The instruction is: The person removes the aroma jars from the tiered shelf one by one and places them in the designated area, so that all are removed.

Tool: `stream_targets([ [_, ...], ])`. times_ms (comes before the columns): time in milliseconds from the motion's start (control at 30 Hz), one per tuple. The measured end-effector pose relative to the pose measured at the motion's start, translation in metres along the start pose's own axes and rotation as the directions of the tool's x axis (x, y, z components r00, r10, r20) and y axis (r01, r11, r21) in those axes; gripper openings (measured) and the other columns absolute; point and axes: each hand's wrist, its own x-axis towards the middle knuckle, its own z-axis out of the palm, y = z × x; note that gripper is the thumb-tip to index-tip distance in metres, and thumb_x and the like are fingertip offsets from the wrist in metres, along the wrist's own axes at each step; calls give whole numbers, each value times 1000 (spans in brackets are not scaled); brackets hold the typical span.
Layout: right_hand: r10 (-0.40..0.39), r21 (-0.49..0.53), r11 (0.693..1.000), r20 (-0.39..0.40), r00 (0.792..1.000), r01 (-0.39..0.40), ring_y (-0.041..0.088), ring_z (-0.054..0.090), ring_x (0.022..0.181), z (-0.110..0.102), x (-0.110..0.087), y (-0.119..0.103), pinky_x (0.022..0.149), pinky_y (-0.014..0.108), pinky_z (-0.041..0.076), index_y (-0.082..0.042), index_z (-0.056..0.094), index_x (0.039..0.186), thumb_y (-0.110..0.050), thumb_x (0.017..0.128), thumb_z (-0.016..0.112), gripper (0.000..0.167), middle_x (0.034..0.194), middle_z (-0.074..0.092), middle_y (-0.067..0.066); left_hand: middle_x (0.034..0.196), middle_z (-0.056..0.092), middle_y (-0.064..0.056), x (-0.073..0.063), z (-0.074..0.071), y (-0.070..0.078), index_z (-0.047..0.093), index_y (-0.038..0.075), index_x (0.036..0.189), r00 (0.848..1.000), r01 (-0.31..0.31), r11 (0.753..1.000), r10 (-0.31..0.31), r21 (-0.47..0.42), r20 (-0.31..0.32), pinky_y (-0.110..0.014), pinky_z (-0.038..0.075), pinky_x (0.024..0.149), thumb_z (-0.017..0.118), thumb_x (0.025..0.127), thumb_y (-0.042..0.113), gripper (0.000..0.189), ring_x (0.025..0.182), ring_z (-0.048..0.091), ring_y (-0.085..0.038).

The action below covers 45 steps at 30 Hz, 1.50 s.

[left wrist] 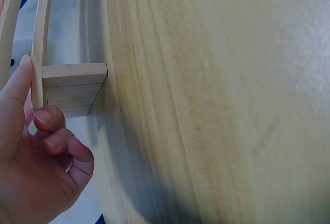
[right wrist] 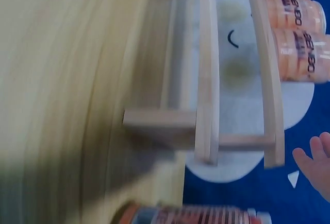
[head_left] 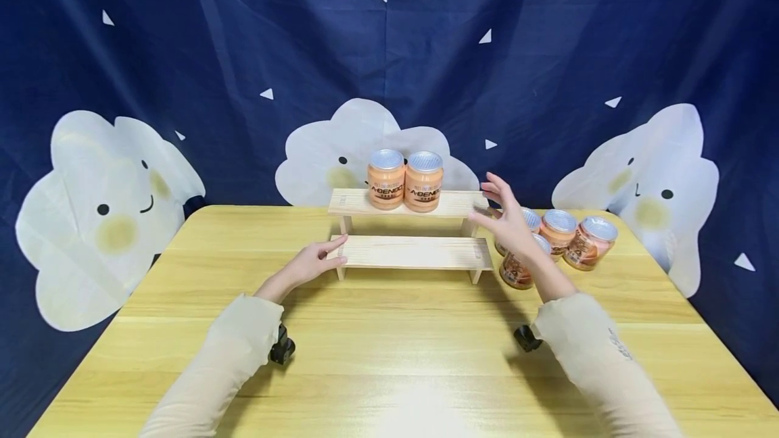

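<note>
Head, left hand [head_left: 312,262]: pinching lower tier [head_left: 420,253] of tabletop wooden shelf [head_left: 409,244]
Right hand [head_left: 508,223]: fingers spread beside upper tier [head_left: 458,203]
Jars [head_left: 386,184]: two upright on upper tier
Left wrist, fingers [left wrist: 51,120]: curled at lower tier
Right wrist, fingertips [right wrist: 301,156]: apart from shelf

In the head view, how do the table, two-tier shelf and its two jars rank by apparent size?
1. Wooden table
2. Two-tier wooden shelf
3. Left jar and right jar: too alike to rank

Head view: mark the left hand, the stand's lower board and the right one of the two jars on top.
Left hand [head_left: 309,264]: head view, back of the hand.
Lower board [head_left: 408,252]: head view, middle of its upper face.
Right jar [head_left: 424,182]: head view, middle of its front.
</note>
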Motion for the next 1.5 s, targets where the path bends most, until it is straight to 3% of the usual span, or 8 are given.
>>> stream_targets([
  [67, -1, 17, 1000, 2, 1000, 1, 37, 28, 127, 8, 6, -1, 101, 54, 25, -4, 19, 144, 4, 82, 62, 76, 138, 30, 24, 141, 35, -17, 0, 0, 1, 37, 4, 139, 1000, -1, 1000, 1, 7, -4, -36, 33, 83, 58, 89, 26, 58, 100, 44, -28],
  [300, 8, 83, 996, 34, 999, -11, 40, 25, 128, 34, 25, -3, 101, 54, 26, -2, 15, 145, 5, 81, 62, 79, 141, 25, 26, 140, 38, -17, 1, -1, 1, 36, 4, 139, 1000, 4, 1000, -4, 12, 3, -30, 31, 68, 58, 90, 26, 58, 67, 34, -18],
  [600, 61, 87, 994, 67, 996, -66, 35, 26, 129, 53, 42, -2, 103, 48, 27, -8, 9, 146, -2, 83, 63, 84, 144, 22, 21, 138, 40, -18, 1, 0, 0, 37, 2, 138, 1000, -13, 1000, 13, 3, -4, -27, 31, 63, 58, 89, 24, 57, 66, 34, -17],
  [700, 59, 88, 994, 63, 996, -64, 35, 29, 128, 58, 47, -3, 103, 47, 28, -5, 7, 146, -3, 83, 64, 85, 144, 23, 22, 111, 57, -24, 2, -1, -2, 37, 4, 138, 1000, -1, 1000, 1, 4, -4, -27, 30, 62, 59, 89, 24, 57, 64, 34, -15],
  [933, 74, 104, 992, 43, 996, -78, 33, 30, 127, 67, 57, -9, 102, 45, 30, -9, 4, 147, -5, 81, 66, 90, 144, 23, 20, 122, 54, -22, 2, -1, -3, 37, 4, 138, 1000, -12, 1000, 12, 12, -6, -33, 37, 79, 58, 89, 26, 58, 89, 47, -23],
  [967, 83, 111, 990, 44, 996, -88, 33, 30, 127, 68, 57, -11, 102, 45, 30, -10, 4, 147, -5, 81, 66, 91, 144, 23, 20, 105, 60, -21, 1, -2, -3, 37, 4, 139, 1000, -7, 1000, 7, 7, 0, -31, 37, 74, 58, 89, 26, 58, 80, 47, -22],
  [1067, 92, 136, 986, 45, 995, -97, 34, 29, 127, 70, 56, -20, 101, 46, 29, -8, 4, 147, -3, 81, 65, 90, 143, 23, 21, 62, 38, -2, 1, -1, -3, 36, 5, 139, 1000, 1, 1000, -1, 0, 14, -26, 30, 58, 58, 90, 26, 58, 58, 31, -15],
  [1500, 70, 98, 993, 0, 998, -70, 34, 35, 115, 68, 46, -35, 91, 41, 35, -2, 13, 145, -1, 81, 63, 81, 136, 30, 25, 56, 24, 6, 2, 1, -5, 35, 4, 139, 1000, -7, 1000, 7, 1, 20, -25, 26, 53, 58, 90, 26, 58, 54, 25, -12],
])
